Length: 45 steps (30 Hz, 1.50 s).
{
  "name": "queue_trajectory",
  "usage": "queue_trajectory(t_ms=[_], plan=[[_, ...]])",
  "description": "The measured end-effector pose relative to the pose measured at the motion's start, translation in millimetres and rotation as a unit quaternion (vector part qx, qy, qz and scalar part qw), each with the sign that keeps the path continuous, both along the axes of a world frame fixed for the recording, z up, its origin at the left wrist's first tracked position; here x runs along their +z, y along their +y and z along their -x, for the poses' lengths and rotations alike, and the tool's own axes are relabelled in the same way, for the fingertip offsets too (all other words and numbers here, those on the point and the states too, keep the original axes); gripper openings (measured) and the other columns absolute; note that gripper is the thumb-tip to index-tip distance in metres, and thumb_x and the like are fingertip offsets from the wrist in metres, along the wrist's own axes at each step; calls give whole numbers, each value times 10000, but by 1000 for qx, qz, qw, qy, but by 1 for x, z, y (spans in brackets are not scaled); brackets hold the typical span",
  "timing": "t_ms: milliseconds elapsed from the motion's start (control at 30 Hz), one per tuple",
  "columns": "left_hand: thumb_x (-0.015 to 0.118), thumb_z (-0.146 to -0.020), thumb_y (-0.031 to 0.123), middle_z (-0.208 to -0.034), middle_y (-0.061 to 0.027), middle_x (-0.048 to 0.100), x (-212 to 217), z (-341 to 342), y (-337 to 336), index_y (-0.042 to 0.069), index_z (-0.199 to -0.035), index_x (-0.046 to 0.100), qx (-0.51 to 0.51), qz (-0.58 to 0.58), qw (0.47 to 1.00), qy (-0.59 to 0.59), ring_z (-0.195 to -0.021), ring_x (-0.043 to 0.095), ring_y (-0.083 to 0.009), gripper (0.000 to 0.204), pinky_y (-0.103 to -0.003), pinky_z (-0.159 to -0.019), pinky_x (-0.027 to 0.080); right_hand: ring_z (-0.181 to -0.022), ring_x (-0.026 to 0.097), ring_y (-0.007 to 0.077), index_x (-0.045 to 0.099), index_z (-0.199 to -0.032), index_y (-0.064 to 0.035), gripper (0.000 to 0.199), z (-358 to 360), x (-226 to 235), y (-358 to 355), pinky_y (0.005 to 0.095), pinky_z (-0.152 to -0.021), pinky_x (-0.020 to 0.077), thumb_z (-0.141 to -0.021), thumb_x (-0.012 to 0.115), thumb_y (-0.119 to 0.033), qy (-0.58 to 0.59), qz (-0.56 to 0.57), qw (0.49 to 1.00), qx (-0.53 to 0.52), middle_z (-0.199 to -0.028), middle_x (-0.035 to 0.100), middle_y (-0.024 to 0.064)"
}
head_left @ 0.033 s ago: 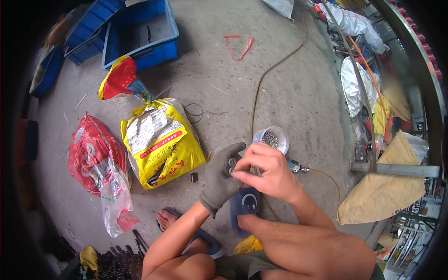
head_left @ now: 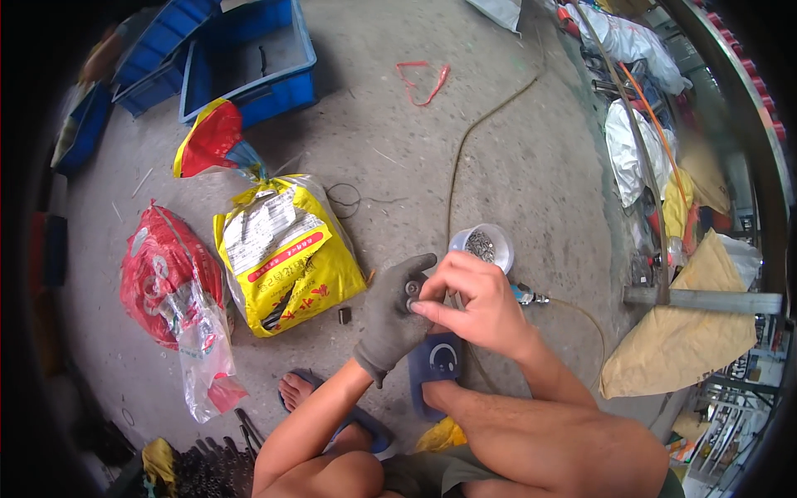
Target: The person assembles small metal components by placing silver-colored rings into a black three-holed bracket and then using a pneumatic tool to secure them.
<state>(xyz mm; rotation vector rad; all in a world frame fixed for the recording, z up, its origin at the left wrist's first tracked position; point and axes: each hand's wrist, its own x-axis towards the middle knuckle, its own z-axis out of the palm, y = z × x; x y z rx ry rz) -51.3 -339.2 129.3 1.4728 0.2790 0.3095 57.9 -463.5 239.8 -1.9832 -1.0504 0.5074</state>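
Note:
My left hand, in a grey work glove, is closed around a small round dark metal part with a hole in its middle. From the right, my bare right hand pinches thumb and forefinger together at that part's lower edge. Whatever lies between those fingertips is too small to name. Just beyond my right hand stands a round whitish tub with many small grey metal pieces inside. Partly hidden behind the same hand is a blue tool with a metal hose fitting. A small dark metal piece lies left of my glove.
A yellow bag and a red bag lie on the concrete floor at left. Blue crates stand behind them. One hose runs across the floor. Sacks and a metal frame line the right side.

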Motion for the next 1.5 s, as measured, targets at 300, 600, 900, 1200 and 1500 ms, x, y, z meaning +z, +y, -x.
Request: queue_trajectory(t_ms=[300, 600, 900, 1200, 1500], plan=[[834, -849, 6, -1140, -79, 677, 18, 3, -19, 20, -1432, 529, 92, 36, 995, -20, -1005, 645, -138, 658, -293, -901, 545, -858, 684, 171, 637, -1064, -57, 397, 1, -145, -166, 307, -722, 558, -926, 799, -392, 626, -106, 608, -477, -929, 690, 35], [816, -799, 13, -890, -129, 691, 26, -7, -4, 16, -960, 687, 124, -149, 971, -139, -817, 680, -305, 206, -401, -893, 560, -957, 759, 274, 665, -1126, 26, 761, -36, -224, -192, 299, -688, 608, -828, 790, -664, 678, -47, 409, -609, -1080, 753, 141], [845, -829, 83, -646, -7, 571, 29, -10, 2, 24, -766, 614, 64, -91, 994, 10, -597, 494, -63, 247, -259, -545, 431, -877, 700, 241, 671, -1052, -32, 550, -20, -211, -176, 302, -670, 552, -807, 753, -518, 649, -161, 456, -588, -964, 710, 95], [812, -824, 64, -636, -88, 579, 31, -12, 5, 18, -764, 613, 76, -107, 991, -6, -548, 515, -142, 213, -310, -541, 453, -933, 645, 245, 665, -1156, -77, 405, -22, -66, -125, 419, -883, 532, -812, 647, -290, 603, -424, 460, -495, -967, 671, 67], [822, -823, 109, -589, -86, 541, 32, -19, 0, 38, -699, 600, 73, -124, 989, -21, -499, 492, -153, 264, -315, -494, 420, -655, 505, 144, 522, -1385, -58, 447, -13, 39, 1, 334, -630, 456, -979, 560, -241, 417, -500, 722, -234, -759, 522, 17]])
